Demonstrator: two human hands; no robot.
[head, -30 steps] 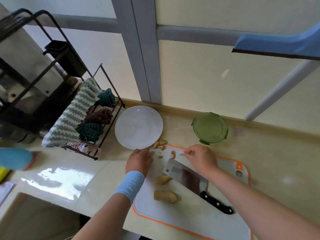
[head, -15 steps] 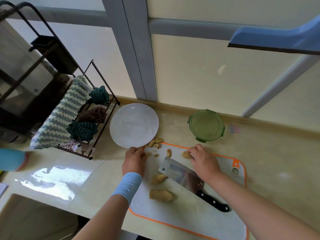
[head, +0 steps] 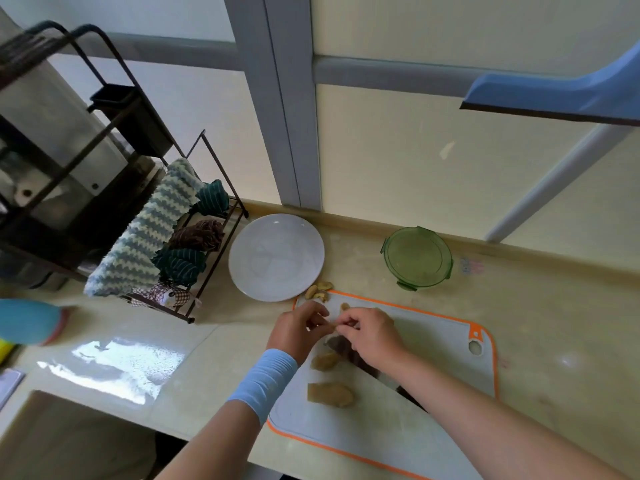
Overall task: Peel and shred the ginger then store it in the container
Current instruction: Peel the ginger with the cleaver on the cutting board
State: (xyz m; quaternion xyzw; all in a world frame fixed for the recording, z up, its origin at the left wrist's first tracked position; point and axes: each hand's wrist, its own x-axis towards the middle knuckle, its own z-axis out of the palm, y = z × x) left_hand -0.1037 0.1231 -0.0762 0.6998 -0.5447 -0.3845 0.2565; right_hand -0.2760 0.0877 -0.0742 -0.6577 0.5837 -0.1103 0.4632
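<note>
Whereas they lay apart before, left hand (head: 298, 336) and right hand (head: 372, 336) now meet mid-frame, both pinching one ginger scrap (head: 333, 326): likely peel-clearing before shredding.

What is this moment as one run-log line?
left hand: pinches ginger bit | right hand: pinches ginger bit | knife: on cutting board | container: untouched

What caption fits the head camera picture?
Left hand and right hand pinch a small ginger piece over the cutting board, beside a white plate and green container.
</note>
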